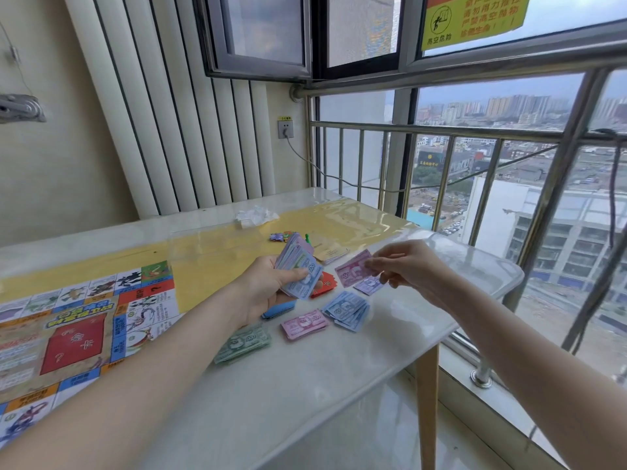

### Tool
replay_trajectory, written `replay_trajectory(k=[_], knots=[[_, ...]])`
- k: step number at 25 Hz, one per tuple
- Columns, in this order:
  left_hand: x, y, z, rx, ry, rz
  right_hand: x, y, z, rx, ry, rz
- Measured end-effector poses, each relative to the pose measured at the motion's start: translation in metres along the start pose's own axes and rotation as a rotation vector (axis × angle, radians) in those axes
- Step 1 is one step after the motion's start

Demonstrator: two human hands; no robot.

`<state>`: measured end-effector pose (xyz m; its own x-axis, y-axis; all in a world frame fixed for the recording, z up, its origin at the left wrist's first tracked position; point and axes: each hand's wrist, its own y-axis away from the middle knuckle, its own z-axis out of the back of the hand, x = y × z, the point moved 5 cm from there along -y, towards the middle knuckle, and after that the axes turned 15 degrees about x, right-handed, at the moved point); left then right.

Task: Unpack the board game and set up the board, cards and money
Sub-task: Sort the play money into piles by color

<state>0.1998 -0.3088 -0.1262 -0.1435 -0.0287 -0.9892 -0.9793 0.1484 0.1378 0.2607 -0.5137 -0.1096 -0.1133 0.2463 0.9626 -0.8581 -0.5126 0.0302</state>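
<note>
My left hand point(268, 286) grips a thick stack of play money point(298, 266) above the table, a blue note on top. Over to the right, my right hand point(403, 264) pinches a magenta note point(351, 271) just above a lilac pile point(369, 285). Sorted piles lie on the table below: green notes point(242, 344), pink notes point(303, 324), blue notes point(347, 309). A red card pile point(325, 288) and a blue card pile point(280, 311) lie partly under my left hand. The colourful game board point(81, 334) is spread flat at the left.
Farther back on the table point(305, 395) lie beige cards point(330, 252), small coloured game pieces point(281, 236), a crumpled clear bag point(254, 216) and a clear box lid point(210, 244). A metal railing point(441, 171) and windows stand to the right beyond the table's edge.
</note>
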Motion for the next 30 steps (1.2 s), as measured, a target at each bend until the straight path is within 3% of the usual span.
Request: replay_trajectory(k=[7,13,17,19,21,25,30], knots=[[-0.002,-0.002,0.008,-0.011,-0.051,0.013,0.001,-0.01,-0.017,0.112,-0.008,0.0],[0.004,0.017,0.026,-0.01,-0.028,0.02,0.001,-0.013,-0.077,0.292,0.122,-0.019],[0.006,0.029,0.026,0.027,0.009,0.029,0.003,-0.014,-0.096,0.188,0.83,-0.027],[0.007,0.034,0.025,0.021,0.009,0.037,0.005,-0.012,-0.099,0.146,1.001,-0.05],[0.007,0.037,0.028,0.003,-0.02,0.051,0.014,-0.011,-0.098,0.123,0.925,-0.017],[0.005,0.038,0.03,0.029,-0.033,0.061,0.028,-0.013,-0.098,0.225,0.261,0.058],[0.0,0.035,0.023,0.08,0.041,0.026,0.027,-0.018,-0.093,0.27,0.095,0.062]])
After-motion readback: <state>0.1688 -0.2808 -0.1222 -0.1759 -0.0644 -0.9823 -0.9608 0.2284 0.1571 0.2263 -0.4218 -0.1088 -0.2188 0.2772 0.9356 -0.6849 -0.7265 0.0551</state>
